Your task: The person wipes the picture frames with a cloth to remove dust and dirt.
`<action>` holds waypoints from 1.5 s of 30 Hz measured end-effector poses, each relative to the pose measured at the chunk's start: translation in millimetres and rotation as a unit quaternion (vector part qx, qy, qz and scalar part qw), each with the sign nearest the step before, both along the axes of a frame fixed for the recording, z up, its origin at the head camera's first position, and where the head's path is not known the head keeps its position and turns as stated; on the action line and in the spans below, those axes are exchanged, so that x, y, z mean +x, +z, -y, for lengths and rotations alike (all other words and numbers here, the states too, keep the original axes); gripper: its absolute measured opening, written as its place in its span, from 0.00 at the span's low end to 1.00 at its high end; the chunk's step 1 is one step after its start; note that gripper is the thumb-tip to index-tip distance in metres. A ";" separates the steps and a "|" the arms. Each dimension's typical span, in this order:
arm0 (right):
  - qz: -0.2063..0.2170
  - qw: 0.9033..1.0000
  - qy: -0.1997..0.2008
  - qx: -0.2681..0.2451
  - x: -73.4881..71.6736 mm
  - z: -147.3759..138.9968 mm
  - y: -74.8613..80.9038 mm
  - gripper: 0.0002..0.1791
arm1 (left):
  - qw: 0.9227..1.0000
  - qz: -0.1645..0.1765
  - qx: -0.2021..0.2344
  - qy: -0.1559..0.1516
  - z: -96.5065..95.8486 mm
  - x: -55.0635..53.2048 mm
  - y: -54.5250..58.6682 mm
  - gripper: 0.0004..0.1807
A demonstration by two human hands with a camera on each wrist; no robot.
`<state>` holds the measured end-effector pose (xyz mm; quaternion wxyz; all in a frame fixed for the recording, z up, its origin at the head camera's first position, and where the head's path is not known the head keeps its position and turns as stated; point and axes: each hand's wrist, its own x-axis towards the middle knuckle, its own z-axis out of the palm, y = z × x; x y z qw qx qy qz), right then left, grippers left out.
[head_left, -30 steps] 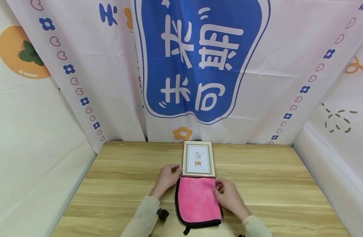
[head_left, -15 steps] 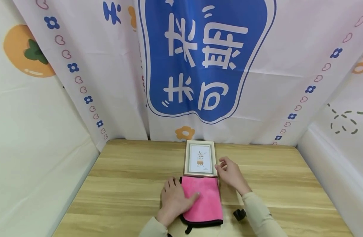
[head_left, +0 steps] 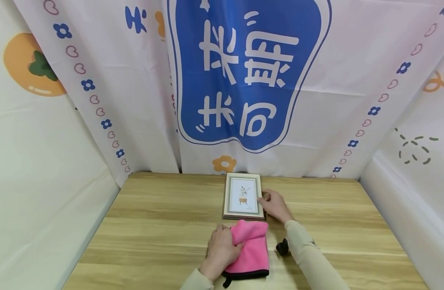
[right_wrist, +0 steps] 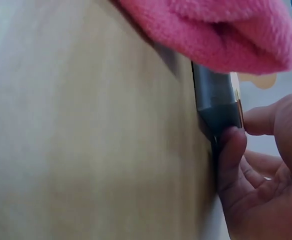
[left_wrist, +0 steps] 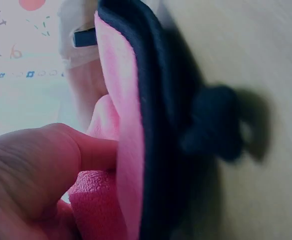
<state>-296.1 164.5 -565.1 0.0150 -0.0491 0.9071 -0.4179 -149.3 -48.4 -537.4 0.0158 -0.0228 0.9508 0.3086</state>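
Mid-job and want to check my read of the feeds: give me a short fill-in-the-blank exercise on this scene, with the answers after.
1. The left hand grips a cloth whose main colour is ____.
2. The edging along that cloth is ____ in colour.
3. Of the picture frame's left and right sides in the head view, the right hand holds the ____ one.
4. The tabletop has a grain pattern like that of ____.

Missing words: pink; black; right; wood.

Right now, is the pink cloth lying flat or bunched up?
The cloth is partly bunched: the left hand grips it, and its far end rises in a fold.
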 end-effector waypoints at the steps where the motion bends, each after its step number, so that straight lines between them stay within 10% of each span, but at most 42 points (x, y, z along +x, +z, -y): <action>1: 0.001 1.000 0.000 -0.002 -0.1 0.3 -1.4 0.29 | 1.000 0.000 0.018 -0.007 1.5 0.5 0.1 0.26; 5: 0.004 1.000 -0.007 -0.018 1.9 2.7 -0.8 0.29 | 0.994 0.015 0.101 -0.034 13.1 -1.4 1.5 0.12; 9: 0.022 0.999 -0.011 -0.043 5.8 3.2 3.1 0.30 | 0.976 0.056 0.201 -0.060 31.6 -8.4 1.7 0.19; 16: 0.046 0.997 -0.009 -0.068 7.9 1.6 2.4 0.30 | 0.886 0.173 0.429 -0.044 70.4 -22.1 3.4 0.39; 20: 0.048 0.995 -0.021 -0.079 7.7 1.0 0.8 0.28 | 0.868 0.170 0.466 -0.014 91.5 -36.6 18.1 0.41; 24: 0.053 0.994 -0.020 -0.090 7.2 1.8 -0.5 0.28 | 0.896 0.099 0.429 0.058 108.1 -57.9 38.5 0.35; 29: 0.052 0.993 -0.023 -0.099 6.2 2.9 0.1 0.27 | 0.939 -0.097 0.297 0.142 116.1 -99.7 46.6 0.17; 35: 0.051 0.993 -0.015 -0.104 6.1 1.9 0.0 0.27 | 0.943 -0.291 0.106 0.121 109.0 -148.3 29.7 0.08; 39: 0.049 0.994 -0.019 -0.101 6.3 1.3 -1.8 0.27 | 0.950 -0.297 0.056 0.085 93.4 -169.3 11.2 0.06; 45: 0.054 0.993 -0.020 -0.106 5.7 -1.3 -4.1 0.27 | 0.976 -0.184 0.097 0.056 68.9 -184.5 -6.6 0.05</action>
